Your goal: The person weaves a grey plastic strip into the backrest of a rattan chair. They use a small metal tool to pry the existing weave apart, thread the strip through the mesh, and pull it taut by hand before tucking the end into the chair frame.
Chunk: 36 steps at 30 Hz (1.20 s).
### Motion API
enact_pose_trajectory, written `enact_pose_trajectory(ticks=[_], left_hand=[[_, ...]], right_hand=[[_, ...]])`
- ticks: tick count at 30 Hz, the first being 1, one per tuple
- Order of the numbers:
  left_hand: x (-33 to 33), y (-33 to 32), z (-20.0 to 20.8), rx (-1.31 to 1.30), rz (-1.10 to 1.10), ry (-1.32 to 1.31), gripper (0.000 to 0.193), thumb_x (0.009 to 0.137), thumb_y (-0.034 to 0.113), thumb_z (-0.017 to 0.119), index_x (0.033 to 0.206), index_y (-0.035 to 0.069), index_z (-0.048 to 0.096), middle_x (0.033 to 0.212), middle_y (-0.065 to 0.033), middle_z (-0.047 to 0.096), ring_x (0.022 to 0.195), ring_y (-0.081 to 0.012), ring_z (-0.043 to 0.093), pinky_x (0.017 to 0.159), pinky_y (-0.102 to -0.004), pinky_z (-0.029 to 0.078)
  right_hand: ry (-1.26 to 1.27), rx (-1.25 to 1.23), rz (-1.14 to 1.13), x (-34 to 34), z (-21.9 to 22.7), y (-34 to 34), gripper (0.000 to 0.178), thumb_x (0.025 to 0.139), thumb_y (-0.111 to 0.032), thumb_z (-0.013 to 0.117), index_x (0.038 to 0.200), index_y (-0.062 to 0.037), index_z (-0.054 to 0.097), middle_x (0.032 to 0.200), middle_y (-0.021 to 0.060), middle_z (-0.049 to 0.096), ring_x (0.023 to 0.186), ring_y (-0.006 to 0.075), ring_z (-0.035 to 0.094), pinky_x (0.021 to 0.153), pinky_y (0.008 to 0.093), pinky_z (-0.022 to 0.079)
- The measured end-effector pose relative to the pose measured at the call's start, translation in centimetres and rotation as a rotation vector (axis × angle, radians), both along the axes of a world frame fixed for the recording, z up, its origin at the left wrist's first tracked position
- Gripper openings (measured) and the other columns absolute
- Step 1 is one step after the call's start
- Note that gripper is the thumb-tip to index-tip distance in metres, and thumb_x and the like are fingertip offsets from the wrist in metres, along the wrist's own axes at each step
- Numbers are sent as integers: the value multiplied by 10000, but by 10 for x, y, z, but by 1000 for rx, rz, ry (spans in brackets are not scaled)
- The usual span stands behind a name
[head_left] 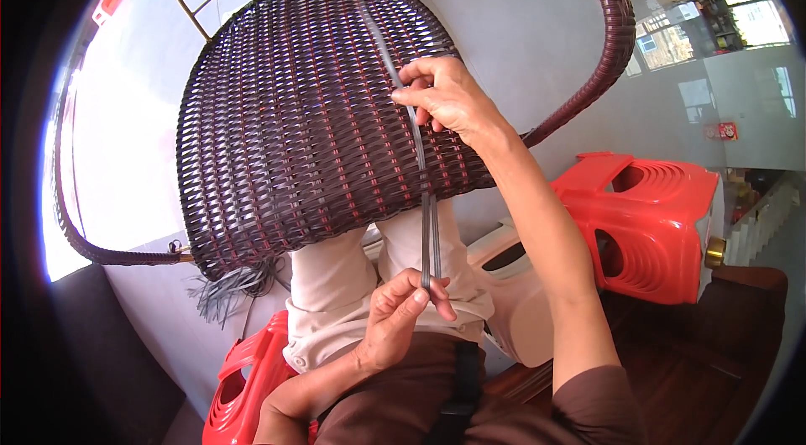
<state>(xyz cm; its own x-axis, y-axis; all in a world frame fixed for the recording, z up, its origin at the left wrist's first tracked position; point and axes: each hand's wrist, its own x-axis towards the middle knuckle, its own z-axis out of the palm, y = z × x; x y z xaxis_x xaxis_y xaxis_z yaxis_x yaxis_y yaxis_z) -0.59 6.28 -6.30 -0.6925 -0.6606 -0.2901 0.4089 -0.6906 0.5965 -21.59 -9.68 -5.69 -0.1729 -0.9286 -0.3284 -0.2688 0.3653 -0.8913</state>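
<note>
A dark brown woven chair seat point(285, 126) with reddish strands lies tilted across my knees. A long grey flat weaving strip point(420, 143) runs over the weave and down past its near edge. My right hand point(453, 96) is above the right part of the seat, pinching the strip between thumb and fingers. Below the near edge, my left hand point(390, 319) sits over my lap. The strip doubles back there in a narrow loop, caught at the fingers of my left hand. The strip's far end lies on the seat toward the back.
Curved wrapped armrests point(617, 25) arch out on both sides of the seat. Loose grey strips point(235, 290) hang below its near left corner. Red plastic stools stand at right point(655, 210) and lower left point(243, 395); a beige stool point(525, 311) is beside my leg.
</note>
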Motion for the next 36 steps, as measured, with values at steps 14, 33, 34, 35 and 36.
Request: enact_pose_trajectory(ticks=[14, 33, 34, 35, 36], left_hand=[[0, 2, -3, -62, -61, -39, 200, 948, 211, 524, 975, 18, 564, 775, -79, 627, 765, -165, 615, 1035, -388, 330], [-56, -27, -29, -677, 180, -623, 136, 952, 35, 483, 990, -26, 598, 995, -46, 562, 976, -113, 496, 901, -249, 365], [-58, -24, -30, -709, 193, -584, 131, 936, -2, 493, 993, -24, 608, 994, -47, 536, 965, -126, 492, 889, -245, 367], [-58, -23, -33, -709, 191, -585, 131, 936, -2, 493, 993, -24, 608, 994, -47, 536, 965, -126, 492, 889, -245, 367], [-58, -22, -36, -678, 210, -565, 135, 934, -5, 495, 998, -14, 614, 998, -48, 537, 961, -131, 495, 882, -246, 369]], right_hand=[[-35, -187, 15, 11, 0, 45, 213, 917, -139, 574, 840, 37, 667, 650, 50, 606, 474, 81, 538, 454, 234, 427], [-268, -645, -146, 8, 64, -63, 281, 912, -168, 566, 781, 69, 639, 582, 133, 614, 381, 127, 549, 338, 234, 422], [-262, -630, -104, 5, 68, -68, 309, 928, -192, 542, 759, 54, 623, 556, 124, 596, 368, 142, 529, 335, 248, 405], [-253, -612, -63, 3, 73, -72, 340, 944, -215, 518, 737, 39, 607, 530, 114, 579, 355, 158, 510, 331, 261, 388], [-236, -585, -53, 3, 76, -76, 318, 936, -179, 509, 726, 42, 598, 529, 110, 578, 357, 150, 509, 327, 258, 382]])
